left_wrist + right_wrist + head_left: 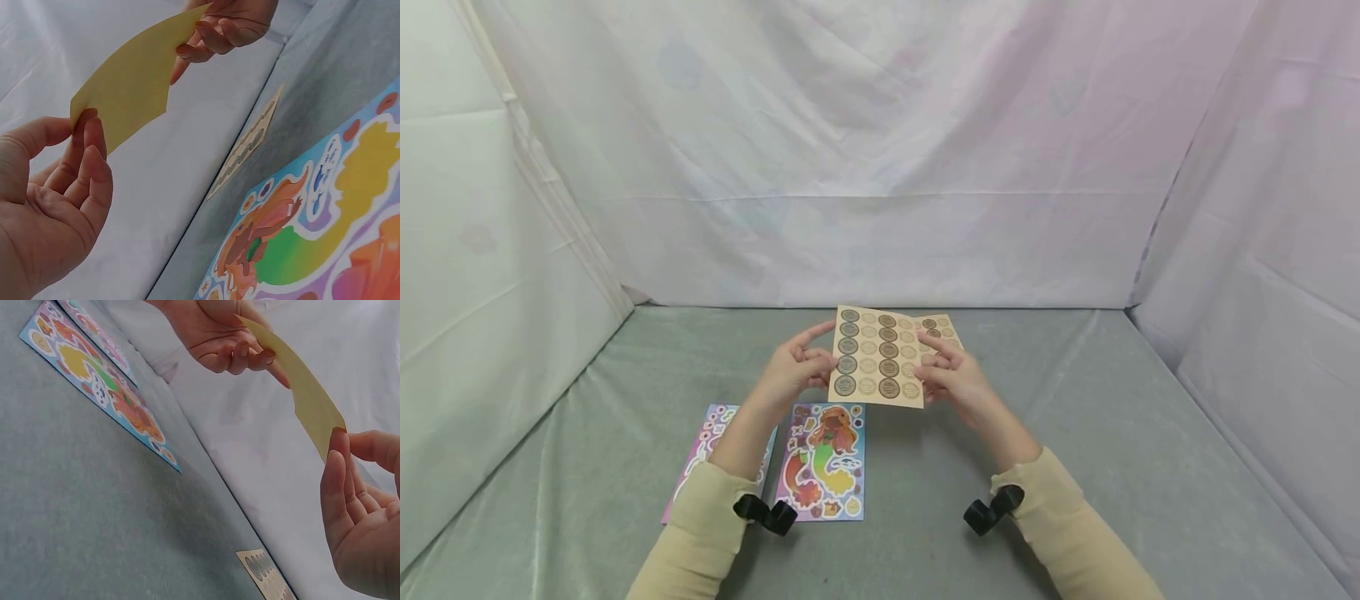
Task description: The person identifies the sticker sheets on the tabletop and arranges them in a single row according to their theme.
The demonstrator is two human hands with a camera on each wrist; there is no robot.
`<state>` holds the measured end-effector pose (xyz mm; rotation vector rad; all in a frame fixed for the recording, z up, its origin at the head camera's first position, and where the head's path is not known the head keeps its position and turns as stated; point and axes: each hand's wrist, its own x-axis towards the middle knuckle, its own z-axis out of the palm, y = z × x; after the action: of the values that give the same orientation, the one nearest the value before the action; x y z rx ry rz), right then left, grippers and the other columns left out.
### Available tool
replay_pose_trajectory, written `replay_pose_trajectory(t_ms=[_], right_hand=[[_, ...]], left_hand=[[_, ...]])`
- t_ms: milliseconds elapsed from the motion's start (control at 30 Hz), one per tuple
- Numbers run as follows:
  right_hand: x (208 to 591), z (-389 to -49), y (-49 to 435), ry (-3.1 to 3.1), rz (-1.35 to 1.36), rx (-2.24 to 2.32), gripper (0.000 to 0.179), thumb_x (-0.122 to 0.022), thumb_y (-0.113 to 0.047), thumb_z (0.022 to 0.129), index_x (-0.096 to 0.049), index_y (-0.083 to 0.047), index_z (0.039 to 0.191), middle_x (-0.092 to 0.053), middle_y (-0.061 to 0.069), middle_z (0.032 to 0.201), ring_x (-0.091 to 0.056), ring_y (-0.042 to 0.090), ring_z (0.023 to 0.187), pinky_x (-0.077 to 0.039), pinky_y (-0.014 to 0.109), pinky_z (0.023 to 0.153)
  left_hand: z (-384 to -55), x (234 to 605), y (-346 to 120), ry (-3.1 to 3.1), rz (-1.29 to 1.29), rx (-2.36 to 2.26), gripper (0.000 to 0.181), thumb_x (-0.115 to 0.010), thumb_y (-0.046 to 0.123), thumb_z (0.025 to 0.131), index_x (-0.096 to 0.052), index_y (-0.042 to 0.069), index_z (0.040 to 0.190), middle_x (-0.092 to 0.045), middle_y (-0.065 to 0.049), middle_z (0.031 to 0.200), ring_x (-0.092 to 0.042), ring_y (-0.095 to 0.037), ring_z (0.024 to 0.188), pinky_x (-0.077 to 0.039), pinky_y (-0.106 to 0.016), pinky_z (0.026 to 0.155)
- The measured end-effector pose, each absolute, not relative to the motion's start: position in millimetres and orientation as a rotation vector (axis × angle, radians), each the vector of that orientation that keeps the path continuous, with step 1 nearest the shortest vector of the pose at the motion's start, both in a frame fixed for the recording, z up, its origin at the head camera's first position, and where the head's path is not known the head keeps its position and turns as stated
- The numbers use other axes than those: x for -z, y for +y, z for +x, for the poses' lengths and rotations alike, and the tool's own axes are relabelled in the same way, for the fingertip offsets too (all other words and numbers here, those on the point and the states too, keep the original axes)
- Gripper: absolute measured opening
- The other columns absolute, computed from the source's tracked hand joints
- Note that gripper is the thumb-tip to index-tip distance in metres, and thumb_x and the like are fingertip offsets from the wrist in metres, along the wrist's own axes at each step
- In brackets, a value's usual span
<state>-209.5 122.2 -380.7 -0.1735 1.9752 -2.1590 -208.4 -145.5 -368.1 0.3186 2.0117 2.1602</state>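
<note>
Both hands hold up a tan sticker sheet (877, 354) printed with rows of round labels in dark and light columns. My left hand (795, 365) pinches its left edge, and my right hand (957, 375) pinches the right edge. In the left wrist view the plain yellowish back of the sheet (134, 78) bows between the hands, raised off the table. A second tan sticker sheet (946, 324) lies on the table behind, partly hidden by the held one and the right hand; its round labels also show in the right wrist view (267, 575).
A mermaid sticker sheet (822, 467) lies on the grey cloth-covered table (1112, 467), below the left hand. Left of it is a pink and purple sticker sheet (703, 442), partly covered by the left forearm. White curtains (880, 150) enclose the back and sides.
</note>
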Motion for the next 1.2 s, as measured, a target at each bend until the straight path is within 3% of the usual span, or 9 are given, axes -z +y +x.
replay_pose_trajectory(t_ms=[367,900,1200], right_hand=[[377.1,-197.4,130.6,1.991,-0.186,2.129,0.065,-0.062,0.004,0.088,-0.037,-0.009,0.147,-0.063,0.002,0.082,-0.053,0.012,0.059,-0.048,0.026,0.051],[384.0,-187.0,143.7,2.033,-0.224,2.097,0.066,-0.061,0.007,0.087,-0.035,-0.003,0.146,-0.065,0.003,0.082,-0.056,0.012,0.060,-0.049,0.026,0.050],[386.5,-178.5,149.8,2.039,-0.208,2.089,0.066,-0.062,0.007,0.086,-0.035,0.000,0.145,-0.064,0.002,0.080,-0.057,0.012,0.057,-0.049,0.026,0.049]], left_hand=[[-199.3,369.4,-141.0,2.051,0.329,-2.115,0.064,-0.063,0.002,0.088,-0.040,0.018,0.146,-0.067,-0.008,0.079,-0.056,-0.020,0.062,-0.052,-0.035,0.063],[-185.9,376.0,-128.8,2.067,0.317,-2.097,0.063,-0.064,0.000,0.089,-0.041,0.016,0.145,-0.066,-0.008,0.076,-0.054,-0.017,0.058,-0.049,-0.029,0.058],[-179.1,382.0,-124.9,2.058,0.301,-2.079,0.064,-0.064,0.001,0.089,-0.040,0.018,0.145,-0.066,-0.012,0.078,-0.056,-0.021,0.058,-0.049,-0.034,0.056]])
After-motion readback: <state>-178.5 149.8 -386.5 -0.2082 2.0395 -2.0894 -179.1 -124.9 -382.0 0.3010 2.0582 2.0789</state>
